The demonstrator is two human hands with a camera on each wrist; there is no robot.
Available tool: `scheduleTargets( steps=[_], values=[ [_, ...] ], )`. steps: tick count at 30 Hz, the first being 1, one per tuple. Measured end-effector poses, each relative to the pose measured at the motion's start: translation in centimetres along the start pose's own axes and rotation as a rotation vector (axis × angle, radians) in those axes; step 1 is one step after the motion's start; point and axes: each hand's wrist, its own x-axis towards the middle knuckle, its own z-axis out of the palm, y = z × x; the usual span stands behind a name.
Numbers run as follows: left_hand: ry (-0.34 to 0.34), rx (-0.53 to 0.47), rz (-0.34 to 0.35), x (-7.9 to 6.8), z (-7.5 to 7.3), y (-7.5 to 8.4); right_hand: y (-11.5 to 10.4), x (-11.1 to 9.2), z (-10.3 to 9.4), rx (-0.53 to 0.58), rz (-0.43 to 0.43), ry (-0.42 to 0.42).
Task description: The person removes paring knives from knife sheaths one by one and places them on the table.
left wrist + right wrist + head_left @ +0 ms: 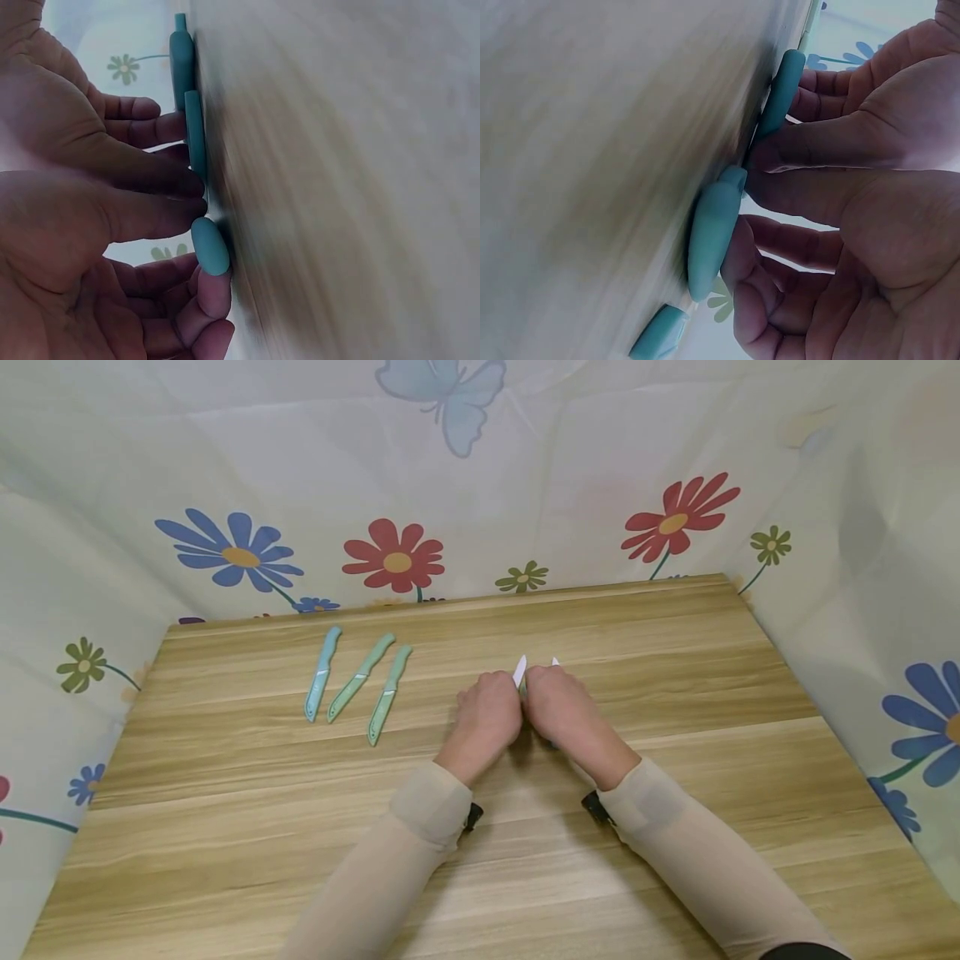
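Near the table's middle, both hands work side by side, thumbs almost meeting. My left hand [486, 718] pinches the rounded teal handle [210, 247] of a small knife between thumb and fingers, low over the tabletop. My right hand [564, 706] grips another teal knife handle [714, 236] the same way. In the head view a white blade [521, 669] points away from me between the hands, and a second white tip [555, 661] shows past the right knuckles. Most of both knives is hidden there. Beyond the right hand lies another teal piece [660, 331], partly cut off.
To the left on the wooden table [247, 827] lie three sheathed knives: a blue knife [322, 675], a green knife [361, 678] and another green knife [389, 695]. A flower-printed curtain [465, 485] stands along the back and both sides.
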Motion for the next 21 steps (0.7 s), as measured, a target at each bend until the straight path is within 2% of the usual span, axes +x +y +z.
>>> scheduleTargets(
  steps=[10, 21],
  values=[
    [-0.03, -0.035, 0.005, -0.26, -0.31, -0.07, 0.05, 0.29, 0.04, -0.002, 0.022, -0.024],
    [-0.078, -0.077, 0.028, -0.52, -0.48, 0.16, 0.48, 0.11, -0.6, 0.043, -0.005, -0.027]
  ],
)
